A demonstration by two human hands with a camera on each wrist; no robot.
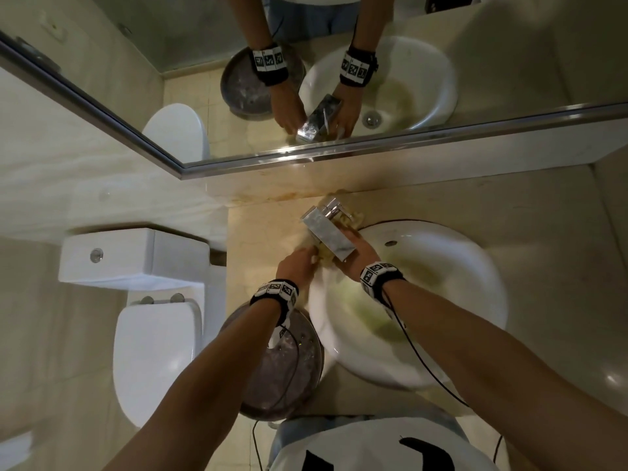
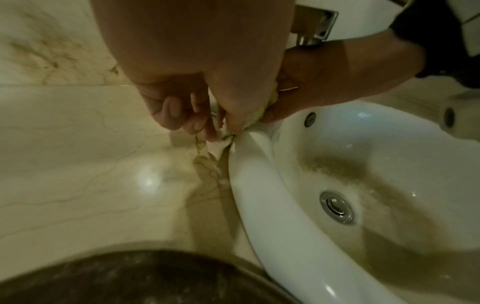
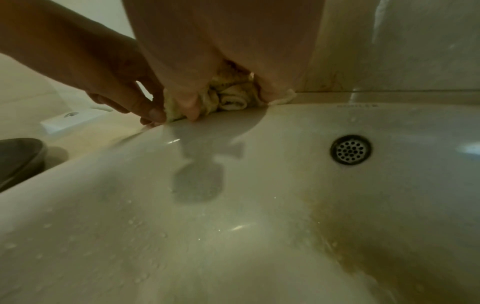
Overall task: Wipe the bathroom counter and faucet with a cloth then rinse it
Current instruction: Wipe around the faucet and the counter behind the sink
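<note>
A crumpled yellowish cloth (image 1: pixel 323 259) lies bunched on the counter (image 1: pixel 265 232) under the chrome faucet (image 1: pixel 328 229), at the back-left rim of the white sink (image 1: pixel 441 232). My right hand (image 1: pixel 348 248) grips the cloth (image 3: pixel 231 96) from the sink side, thumb and fingers curled round it. My left hand (image 1: pixel 311 259) pinches the cloth's corner (image 2: pixel 221 142) from the counter side, right against the sink's rim (image 2: pixel 249 164). The faucet spout hides part of the cloth and my right fingertips in the head view. No water runs from the faucet.
A dark round bowl (image 1: pixel 282 368) sits on the counter near the front edge, under my left forearm. The sink basin has a brownish stain and a drain (image 2: pixel 336 206). A mirror (image 1: pixel 306 79) runs along the wall behind. A toilet (image 1: pixel 153 334) stands left of the counter.
</note>
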